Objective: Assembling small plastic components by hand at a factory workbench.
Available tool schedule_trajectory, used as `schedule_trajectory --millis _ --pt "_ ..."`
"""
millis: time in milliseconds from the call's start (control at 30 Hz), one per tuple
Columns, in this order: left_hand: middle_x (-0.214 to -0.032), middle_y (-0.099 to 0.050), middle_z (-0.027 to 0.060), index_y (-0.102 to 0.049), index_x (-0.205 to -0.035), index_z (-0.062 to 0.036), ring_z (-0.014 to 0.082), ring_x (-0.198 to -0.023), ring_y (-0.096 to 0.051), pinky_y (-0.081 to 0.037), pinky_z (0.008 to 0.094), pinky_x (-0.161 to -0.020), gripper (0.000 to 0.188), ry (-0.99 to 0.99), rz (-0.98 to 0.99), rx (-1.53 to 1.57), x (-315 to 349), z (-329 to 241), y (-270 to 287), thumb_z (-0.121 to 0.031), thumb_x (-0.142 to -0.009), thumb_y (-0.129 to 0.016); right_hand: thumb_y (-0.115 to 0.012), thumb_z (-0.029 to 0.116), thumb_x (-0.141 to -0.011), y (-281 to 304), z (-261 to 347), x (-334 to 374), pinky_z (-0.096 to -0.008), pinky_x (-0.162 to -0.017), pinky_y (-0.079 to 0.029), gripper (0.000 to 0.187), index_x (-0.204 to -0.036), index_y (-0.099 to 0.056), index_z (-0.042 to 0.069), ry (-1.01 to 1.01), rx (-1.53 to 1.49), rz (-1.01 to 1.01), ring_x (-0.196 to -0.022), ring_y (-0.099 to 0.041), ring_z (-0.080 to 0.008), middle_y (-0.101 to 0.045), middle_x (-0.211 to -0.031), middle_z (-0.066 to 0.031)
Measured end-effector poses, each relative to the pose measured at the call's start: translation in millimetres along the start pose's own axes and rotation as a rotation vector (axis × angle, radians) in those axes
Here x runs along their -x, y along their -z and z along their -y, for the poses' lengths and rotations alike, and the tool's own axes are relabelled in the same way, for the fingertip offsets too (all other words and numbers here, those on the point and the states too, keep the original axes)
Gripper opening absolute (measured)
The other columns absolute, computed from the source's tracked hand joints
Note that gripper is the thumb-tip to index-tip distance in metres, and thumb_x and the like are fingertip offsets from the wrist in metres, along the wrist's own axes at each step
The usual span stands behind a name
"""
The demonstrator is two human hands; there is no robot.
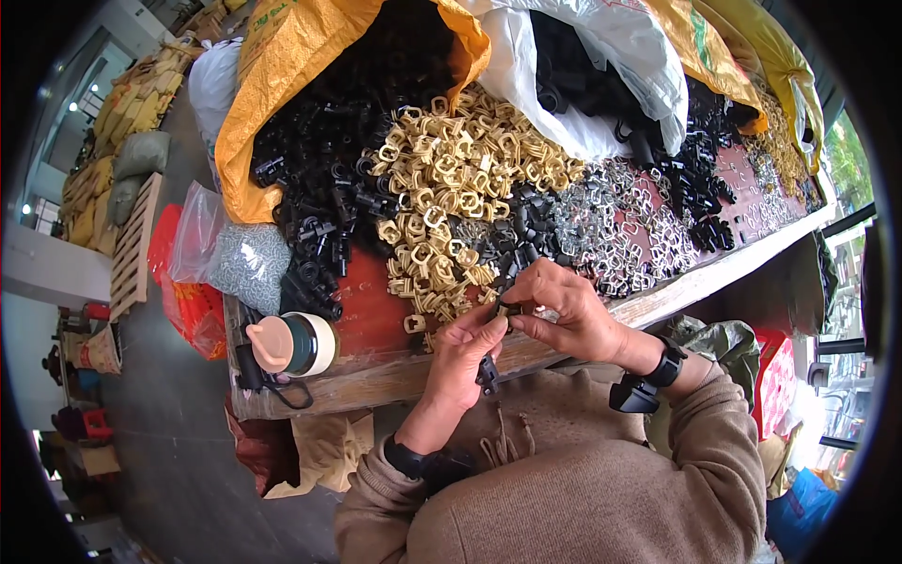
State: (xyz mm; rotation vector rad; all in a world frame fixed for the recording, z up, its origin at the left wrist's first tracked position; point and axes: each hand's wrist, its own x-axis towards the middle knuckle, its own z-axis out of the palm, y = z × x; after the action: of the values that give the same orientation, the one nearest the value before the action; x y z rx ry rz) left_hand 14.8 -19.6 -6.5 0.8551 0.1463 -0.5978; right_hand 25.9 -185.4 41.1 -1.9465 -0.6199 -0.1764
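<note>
Close together over the table's front edge, both my hands work on a small black plastic part (488, 374). Its lower end sticks out below the fingers of my left hand (458, 365), which is closed around it. The thumb and fingers of my right hand (571, 315) pinch at the part's upper end; what exactly lies between the fingertips is too small and covered to make out. Just beyond my hands lies a heap of cream-coloured plastic ring-shaped pieces (460, 179). Right of that heap are small black pieces (531, 226) and shiny metal clips (639, 230).
Orange (282, 66) and white sacks (648, 56) spill black parts onto the red tabletop (362, 305). At the left corner stand a cup with a pink lid (272, 346) and a clear bag of small metal pieces (249, 268). A wooden pallet (136, 244) leans farther left.
</note>
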Motion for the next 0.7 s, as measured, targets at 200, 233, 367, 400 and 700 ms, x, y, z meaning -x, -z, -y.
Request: schedule_trajectory --millis 200,233,367,400,700 --pt "-0.075 -0.054 -0.0006 -0.054 -0.1 -0.0041 0.0071 -0.052 -0.042 -0.033 0.0179 -0.045 0.025 0.009 -0.006 -0.015 -1 0 0 -0.014 -0.078 -0.058 -0.065 0.009 -0.068 -4 -13 7 -0.0292 -0.062 -0.043 0.022 -0.086 -0.055 0.001 0.083 0.111 -0.037 -0.073 -0.051 -0.0221 -0.05 -0.079 -0.0085" --pt "-0.075 -0.054 -0.0006 -0.054 -0.1 -0.0041 0.0071 -0.052 -0.042 -0.033 0.0179 -0.045 0.025 0.01 -0.007 -0.014 0 0 0 -0.014 -0.078 -0.058 -0.065 0.01 -0.067 -5 -14 8 -0.0295 -0.061 -0.043 0.024 -0.087 -0.056 0.001 0.105 0.13 -0.042 -0.072 -0.051 -0.0221 -0.049 -0.078 -0.0084" --pt "-0.075 -0.054 0.0 -0.054 -0.097 -0.0035 0.0068 -0.052 -0.042 -0.033 0.0175 -0.045 0.022 0.034 0.011 -0.012 0 0 0 -0.015 -0.079 -0.057 -0.066 0.014 -0.066 -5 -16 10 -0.0302 -0.058 -0.042 0.028 -0.089 -0.056 0.002 0.187 0.232 -0.039 -0.068 -0.051 -0.0217 -0.049 -0.076 -0.0077" --pt "-0.074 -0.054 -0.0001 -0.055 -0.095 -0.0036 0.0067 -0.052 -0.042 -0.033 0.0174 -0.045 0.021 0.034 0.013 -0.016 1 1 -1 -0.016 -0.079 -0.057 -0.066 0.015 -0.065 -5 -17 10 -0.0305 -0.056 -0.042 0.029 -0.089 -0.056 0.002 0.217 0.274 -0.034 -0.066 -0.051 -0.0216 -0.049 -0.075 -0.0074" --pt "-0.072 -0.053 -0.0003 -0.055 -0.088 -0.0038 0.006 -0.052 -0.042 -0.032 0.017 -0.045 0.017 0.057 0.042 -0.086 2 -2 -3 -0.019 -0.08 -0.055 -0.068 0.017 -0.062 -6 -23 13 -0.0303 -0.056 -0.04 0.036 -0.093 -0.057 0.002 0.291 0.344 -0.03 -0.062 -0.051 -0.0192 -0.05 -0.073 -0.0057"
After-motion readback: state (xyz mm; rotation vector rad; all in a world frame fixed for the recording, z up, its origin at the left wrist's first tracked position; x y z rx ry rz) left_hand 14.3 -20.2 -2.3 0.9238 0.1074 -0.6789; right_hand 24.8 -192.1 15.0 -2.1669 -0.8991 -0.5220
